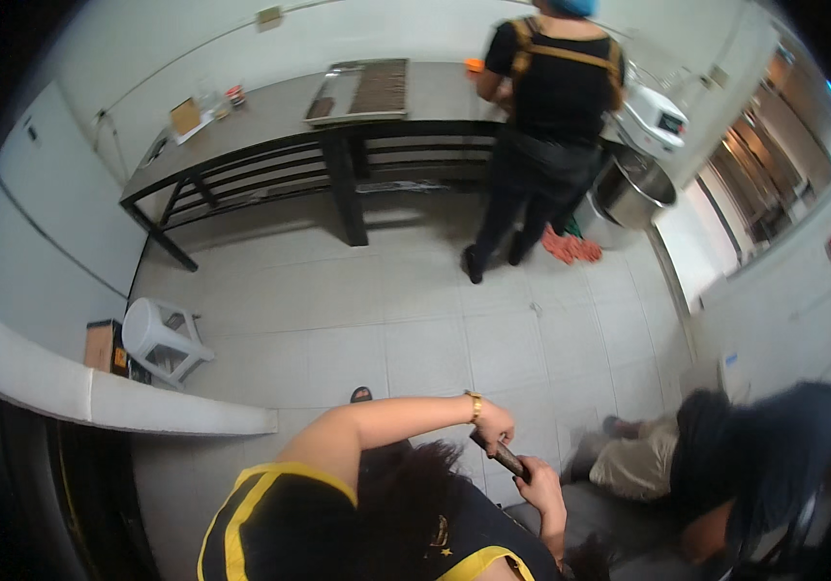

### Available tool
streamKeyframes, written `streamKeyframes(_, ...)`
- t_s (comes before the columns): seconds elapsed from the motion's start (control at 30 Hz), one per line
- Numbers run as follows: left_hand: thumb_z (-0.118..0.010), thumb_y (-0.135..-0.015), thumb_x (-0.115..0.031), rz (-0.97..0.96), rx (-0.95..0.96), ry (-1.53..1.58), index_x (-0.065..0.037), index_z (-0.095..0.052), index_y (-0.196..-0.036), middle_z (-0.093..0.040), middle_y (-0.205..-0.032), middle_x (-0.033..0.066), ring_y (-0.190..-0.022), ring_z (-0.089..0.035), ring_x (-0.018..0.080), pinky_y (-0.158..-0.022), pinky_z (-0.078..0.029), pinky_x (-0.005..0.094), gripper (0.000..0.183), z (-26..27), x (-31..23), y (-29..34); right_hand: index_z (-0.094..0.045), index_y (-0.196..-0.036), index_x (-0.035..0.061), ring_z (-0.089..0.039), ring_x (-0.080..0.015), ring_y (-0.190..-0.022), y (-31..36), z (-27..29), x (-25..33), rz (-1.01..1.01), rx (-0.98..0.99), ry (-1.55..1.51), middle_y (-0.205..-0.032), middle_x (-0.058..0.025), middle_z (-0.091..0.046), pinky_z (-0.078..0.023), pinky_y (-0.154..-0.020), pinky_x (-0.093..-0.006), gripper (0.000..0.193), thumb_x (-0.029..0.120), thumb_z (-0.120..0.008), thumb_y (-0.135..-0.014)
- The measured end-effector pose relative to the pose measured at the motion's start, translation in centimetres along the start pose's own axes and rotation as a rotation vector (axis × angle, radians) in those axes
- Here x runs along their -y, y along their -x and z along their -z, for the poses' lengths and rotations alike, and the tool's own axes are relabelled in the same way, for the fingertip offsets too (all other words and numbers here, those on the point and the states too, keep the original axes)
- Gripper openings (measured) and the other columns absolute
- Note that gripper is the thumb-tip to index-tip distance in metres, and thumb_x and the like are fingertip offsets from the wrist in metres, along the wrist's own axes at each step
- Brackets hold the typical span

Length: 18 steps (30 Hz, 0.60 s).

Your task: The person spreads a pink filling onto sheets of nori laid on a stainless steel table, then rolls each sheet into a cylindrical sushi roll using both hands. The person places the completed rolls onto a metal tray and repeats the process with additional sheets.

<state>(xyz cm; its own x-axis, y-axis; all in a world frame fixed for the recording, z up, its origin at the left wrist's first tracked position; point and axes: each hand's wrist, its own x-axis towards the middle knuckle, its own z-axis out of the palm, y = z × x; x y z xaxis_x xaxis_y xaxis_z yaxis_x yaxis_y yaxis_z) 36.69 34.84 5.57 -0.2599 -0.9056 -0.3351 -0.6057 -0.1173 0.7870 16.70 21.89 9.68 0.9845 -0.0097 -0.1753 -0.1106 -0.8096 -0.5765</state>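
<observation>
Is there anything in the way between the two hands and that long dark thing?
No, nothing visible is in the way: the left hand and the right hand both hold the long dark thing. The bent-over person is off to the right, not between them.

two hands (543,489), one dark long object (507,458); one far counter (270,124), one tray (357,119); one left stool (149,324); one steel pot (640,186); two other people, one far (561,97), one near right (774,445).
</observation>
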Motion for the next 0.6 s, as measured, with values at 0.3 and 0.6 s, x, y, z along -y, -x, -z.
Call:
streamKeyframes(0.3, -0.076, -0.065, -0.032, 0.274, -0.302, 0.235, -0.007, -0.066, -0.094, -0.068, -0.079, 0.0076, -0.068, -0.063, 0.0219, -0.062, -0.049, 0.0344, 0.039, 2.8, 9.9, 30.1, -0.062, -0.104, 0.0068, -0.061, -0.0341, -0.091, -23.2, -6.6, 18.9, 0.311, 0.377, 0.087, -0.094, -0.0146, -0.064, -0.049, -0.079, -0.043, 0.037, 0.01, -0.066, -0.068)
streamKeyframes(0.6, -0.076, -0.066, -0.027, 0.473, -0.422, 0.224, -0.007, -0.063, -0.102, -0.069, -0.09, 0.0101, -0.08, -0.065, 0.0261, -0.071, -0.05, 0.0365, 0.043, 7.9, 17.7, 48.9, -0.064, -0.104, 0.0076, -0.062, -0.0352, -0.086, -40.9, -12.0, 32.2, 0.508, 0.42, 0.097, -0.089, -0.0156, -0.066, -0.05, -0.076, -0.043, 0.038, 0.011, -0.066, -0.067)
